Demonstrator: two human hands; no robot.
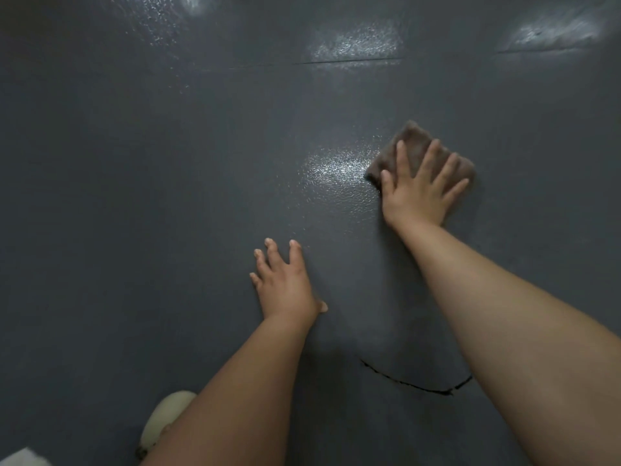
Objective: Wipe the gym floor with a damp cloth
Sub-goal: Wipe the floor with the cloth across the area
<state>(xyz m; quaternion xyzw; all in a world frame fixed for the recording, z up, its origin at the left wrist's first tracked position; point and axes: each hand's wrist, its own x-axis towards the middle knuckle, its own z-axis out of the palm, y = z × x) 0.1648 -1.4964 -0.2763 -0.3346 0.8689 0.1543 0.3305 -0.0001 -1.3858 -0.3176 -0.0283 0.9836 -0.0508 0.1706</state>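
Note:
The gym floor (168, 196) is dark grey with a pebbled surface and fills the view. A folded brown cloth (415, 142) lies flat on it at centre right. My right hand (418, 190) presses down on the cloth with fingers spread, covering its near half. A wet, shiny patch (336, 169) sits just left of the cloth. My left hand (285, 284) rests flat on the bare floor, lower and to the left, fingers apart and holding nothing.
A dark curved crack or seam (410, 383) runs across the floor between my forearms. A straight floor seam (336, 61) crosses the far side. A pale shoe (164, 418) shows at the bottom left. Light reflections (356, 45) glint on the far floor.

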